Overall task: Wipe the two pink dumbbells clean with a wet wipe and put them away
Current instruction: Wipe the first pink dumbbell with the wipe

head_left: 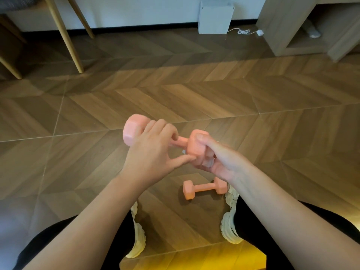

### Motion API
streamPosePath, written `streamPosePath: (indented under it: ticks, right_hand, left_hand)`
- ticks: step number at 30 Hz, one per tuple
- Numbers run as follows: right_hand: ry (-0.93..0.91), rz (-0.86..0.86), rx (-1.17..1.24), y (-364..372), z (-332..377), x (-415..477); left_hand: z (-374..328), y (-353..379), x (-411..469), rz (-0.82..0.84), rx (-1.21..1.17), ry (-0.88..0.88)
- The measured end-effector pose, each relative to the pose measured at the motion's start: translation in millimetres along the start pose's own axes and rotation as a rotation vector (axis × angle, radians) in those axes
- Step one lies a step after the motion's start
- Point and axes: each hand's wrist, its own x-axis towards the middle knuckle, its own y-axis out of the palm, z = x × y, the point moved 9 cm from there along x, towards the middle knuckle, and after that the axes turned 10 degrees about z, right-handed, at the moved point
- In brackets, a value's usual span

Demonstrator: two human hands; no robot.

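Observation:
I hold one pink dumbbell [132,131] in the air over the floor. My left hand [153,151] grips its handle, with the left head sticking out past my fingers and my thumb reaching toward the right head. My right hand [220,158] wraps around the right head, and a bit of pale wet wipe [207,162] shows between those fingers and the head. The second pink dumbbell [204,187] lies flat on the floor between my feet, close to my right shoe.
White shoes [230,221] and dark trouser legs frame the bottom. Wooden chair legs [68,36] stand at the far left. A white box [214,16] with a cable sits against the back wall. A wooden cabinet [303,26] with an open shelf stands at the far right.

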Motion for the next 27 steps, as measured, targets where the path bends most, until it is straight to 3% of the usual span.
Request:
streamPosePath:
  ticks: [3,6,8,11,16,19,24,27]
  right_hand:
    - [-0.083,-0.049,0.105,-7,16,-4]
    - [-0.165,-0.030,0.093,-5,30,-7]
    - [-0.190,0.010,0.040,1,33,-10]
    - [-0.206,0.077,-0.055,13,25,-12]
    - [-0.201,0.141,-0.331,33,20,-15]
    - [-0.295,0.095,-0.637,42,32,-23]
    - [-0.759,-0.067,-0.978,66,56,-60]
    - [-0.706,-0.018,-1.045,67,54,-52]
  left_hand:
    - [33,12,-9,0.029,-0.466,-0.382]
    - [45,56,-15,0.184,-1.265,-0.754]
    - [37,68,-6,0.141,-1.677,-0.820]
    - [33,71,7,-0.107,-1.974,-0.859]
    - [42,68,3,-0.511,-2.182,-0.940]
    - [50,57,7,-0.512,-2.154,-0.916]
    - [60,41,13,-0.523,-2.109,-0.837]
    - [63,36,12,-0.548,-2.134,-0.830]
